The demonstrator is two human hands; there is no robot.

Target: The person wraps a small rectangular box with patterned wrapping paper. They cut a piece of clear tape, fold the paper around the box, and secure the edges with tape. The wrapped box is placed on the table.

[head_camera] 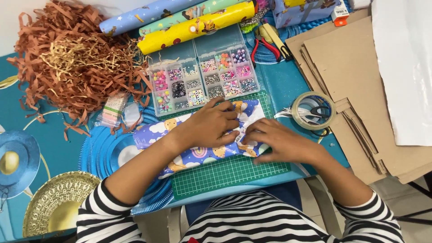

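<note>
Wrapped parcel (198, 155) at frame centre, lying on green cutting mat (225, 173) near front edge of bench (279, 85).

Left hand (211, 126) flat on top, fingers spread, pinning paper so fold holds.

Right hand (279, 141) pressing down on parcel's right end, fingers together over folded flap; nothing gripped.

Tape roll (313, 110) just right of hands, within reach.

Bead organiser (202, 81) above parcel; wrapping-paper rolls (189, 22) top centre; shredded paper filler (72, 63) upper left; cardboard sheets (355, 81) right, pushed aside.

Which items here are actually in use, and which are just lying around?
In use: left hand and right hand pressing the wrapped parcel on the green cutting mat.

Lying about: bead organiser, tape roll, shredded paper, wrapping paper rolls, pliers, cardboard sheets.
</note>
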